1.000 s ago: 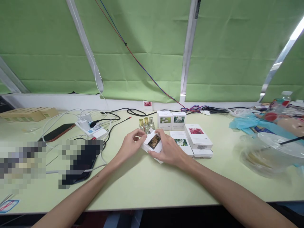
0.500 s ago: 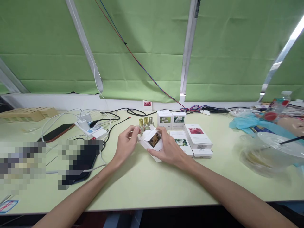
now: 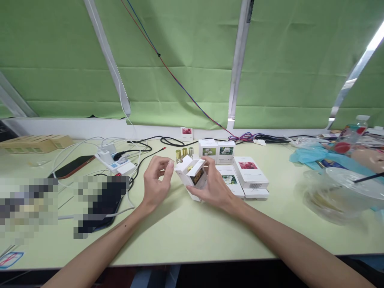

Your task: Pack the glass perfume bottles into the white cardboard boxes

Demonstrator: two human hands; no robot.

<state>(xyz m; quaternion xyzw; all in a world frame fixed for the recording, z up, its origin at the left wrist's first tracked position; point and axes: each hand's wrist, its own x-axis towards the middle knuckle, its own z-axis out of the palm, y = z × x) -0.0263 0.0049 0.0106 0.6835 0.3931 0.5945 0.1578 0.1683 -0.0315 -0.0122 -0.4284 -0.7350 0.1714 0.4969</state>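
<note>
A white box [image 3: 194, 176] is held in the right hand [image 3: 214, 184], gripped between thumb and fingers over the near part of the table [image 3: 168, 240]. It is tilted, its top flaps are raised, and a yellow-brown picture is shown on its front. The left hand [image 3: 158, 182] is held just left of the box with the fingers curled and the thumb raised close to the index finger; whether anything is pinched there cannot be told.

Just beyond the box, three bottles [image 3: 185, 152] are partly hidden by it, two gold-capped and one silver-capped. To the right, two upright cartons [image 3: 216, 154] are set side by side. Nearer, a flat carton [image 3: 230, 181] is partly covered by the right hand, and beside it a pink-flower carton [image 3: 250, 172] is stacked on another. Farther left, a power strip [image 3: 115, 162] is surrounded by cables; at the right, a lidded bowl [image 3: 333, 196] is placed near a blue bag [image 3: 309, 154].
</note>
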